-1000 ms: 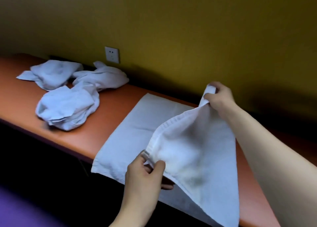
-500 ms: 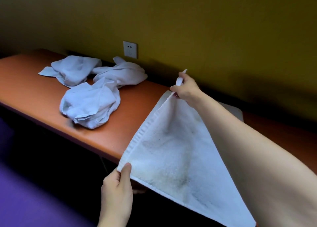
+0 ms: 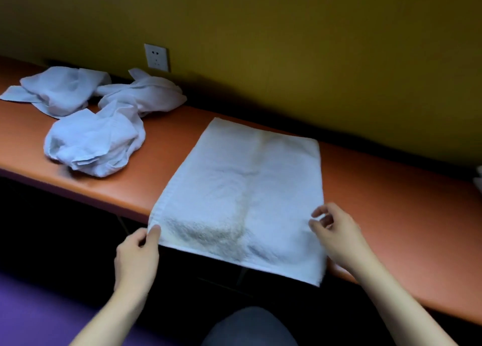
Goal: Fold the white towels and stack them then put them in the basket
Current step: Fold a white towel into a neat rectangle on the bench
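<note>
Tabletop [image 3: 161,147], orange: three crumpled white towels [image 3: 96,144] far left. Left hand [image 3: 137,254] pinches near-left corner of flat folded towel [image 3: 242,189] (near edge overhangs the tabletop). Right hand [image 3: 336,236], fingers loosely spread, at its right edge.

Bare orange bench [image 3: 391,215] is lying open to the right of the flat towel [image 3: 242,189], and a narrower strip is showing between it and the three crumpled towels [image 3: 94,142] (crowding the left end). The wall [image 3: 287,58] is closing off the back.
</note>
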The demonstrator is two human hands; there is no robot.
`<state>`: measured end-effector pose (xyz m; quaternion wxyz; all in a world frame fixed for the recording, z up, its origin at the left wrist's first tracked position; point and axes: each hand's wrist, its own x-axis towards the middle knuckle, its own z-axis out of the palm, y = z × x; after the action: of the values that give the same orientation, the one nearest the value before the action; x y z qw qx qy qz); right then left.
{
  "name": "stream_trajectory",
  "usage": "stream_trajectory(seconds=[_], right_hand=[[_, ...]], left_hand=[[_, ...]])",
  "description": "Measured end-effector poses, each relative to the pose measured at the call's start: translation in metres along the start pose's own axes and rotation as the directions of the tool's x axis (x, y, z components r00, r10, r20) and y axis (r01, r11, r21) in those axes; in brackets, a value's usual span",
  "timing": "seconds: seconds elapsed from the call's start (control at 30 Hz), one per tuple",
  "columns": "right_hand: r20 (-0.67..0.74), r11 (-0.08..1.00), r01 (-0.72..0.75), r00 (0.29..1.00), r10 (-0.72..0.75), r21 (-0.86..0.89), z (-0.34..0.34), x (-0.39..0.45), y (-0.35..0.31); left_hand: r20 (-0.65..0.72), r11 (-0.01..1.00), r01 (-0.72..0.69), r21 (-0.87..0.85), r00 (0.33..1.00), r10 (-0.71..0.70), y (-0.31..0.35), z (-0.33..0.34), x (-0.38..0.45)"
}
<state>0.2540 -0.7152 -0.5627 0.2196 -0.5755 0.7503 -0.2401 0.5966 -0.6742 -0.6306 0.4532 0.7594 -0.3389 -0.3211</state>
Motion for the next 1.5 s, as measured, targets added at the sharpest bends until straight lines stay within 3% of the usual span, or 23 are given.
stream_trajectory(seconds=[0.17, 0.23, 0.37, 0.47, 0.63, 0.8, 0.9, 0.97, 1.03, 1.13, 1.23, 1.37, 1.5], right_hand=[[0.12, 0.913, -0.23, 0.951, 0.284, -0.337, -0.007, -0.044, 0.019], [0.126, 0.894, -0.259, 0.938, 0.323, -0.366, -0.002, -0.065, 0.023], [0.123, 0.946, -0.322, 0.938, 0.323, -0.03, 0.011, -0.087, 0.028], [0.145, 0.9, -0.337, 0.941, 0.307, 0.278, 0.018, -0.085, 0.03], [-0.04, 0.798, -0.174, 0.97, 0.24, 0.577, -0.012, -0.092, 0.02], [-0.158, 0.792, -0.04, 0.973, 0.171, 0.61, -0.05, -0.106, 0.015], [-0.106, 0.739, -0.025, 0.986, 0.13, 0.673, -0.068, -0.118, 0.017], [-0.017, 0.718, -0.015, 0.999, 0.038, 0.696, -0.081, -0.128, 0.02], [-0.018, 0.777, 0.032, 0.999, -0.026, 0.628, -0.089, -0.135, 0.026], [-0.149, 0.897, 0.11, 0.988, -0.05, 0.428, -0.093, -0.14, 0.033], [-0.228, 0.919, 0.176, 0.969, -0.098, 0.354, -0.097, -0.139, 0.039], [-0.211, 0.877, 0.25, 0.962, -0.176, 0.41, -0.099, -0.119, 0.044], [-0.232, 0.825, 0.234, 0.964, -0.129, 0.514, -0.085, -0.073, 0.038]], left_hand=[[-0.023, 0.987, 0.051, -0.15, 0.998, -0.055, 0.019, -0.004, -0.005], [0.032, 0.96, 0.089, -0.264, 0.996, -0.083, 0.026, -0.002, -0.005], [0.064, 0.984, 0.056, -0.171, 0.997, -0.046, 0.024, -0.003, 0.004], [0.056, 0.99, 0.02, -0.141, 0.998, -0.012, 0.024, -0.01, 0.005], [0.079, 0.975, -0.108, -0.193, 0.989, 0.125, 0.039, -0.019, -0.018], [0.186, 0.976, -0.179, -0.126, 0.962, 0.201, 0.042, -0.032, -0.042], [0.378, 0.958, -0.212, -0.194, 0.885, 0.272, 0.046, -0.05, -0.067], [0.431, 0.944, -0.277, -0.181, 0.84, 0.329, 0.041, -0.059, -0.077], [0.392, 0.927, -0.355, -0.118, 0.841, 0.372, 0.032, -0.064, -0.078], [0.316, 0.898, -0.428, -0.102, 0.842, 0.437, 0.026, -0.071, -0.076], [0.284, 0.857, -0.512, -0.055, 0.815, 0.505, 0.03, -0.072, -0.076], [0.25, 0.792, -0.608, -0.046, 0.761, 0.599, 0.042, -0.062, -0.06], [0.235, 0.839, -0.519, -0.162, 0.806, 0.544, 0.06, -0.029, -0.032]])
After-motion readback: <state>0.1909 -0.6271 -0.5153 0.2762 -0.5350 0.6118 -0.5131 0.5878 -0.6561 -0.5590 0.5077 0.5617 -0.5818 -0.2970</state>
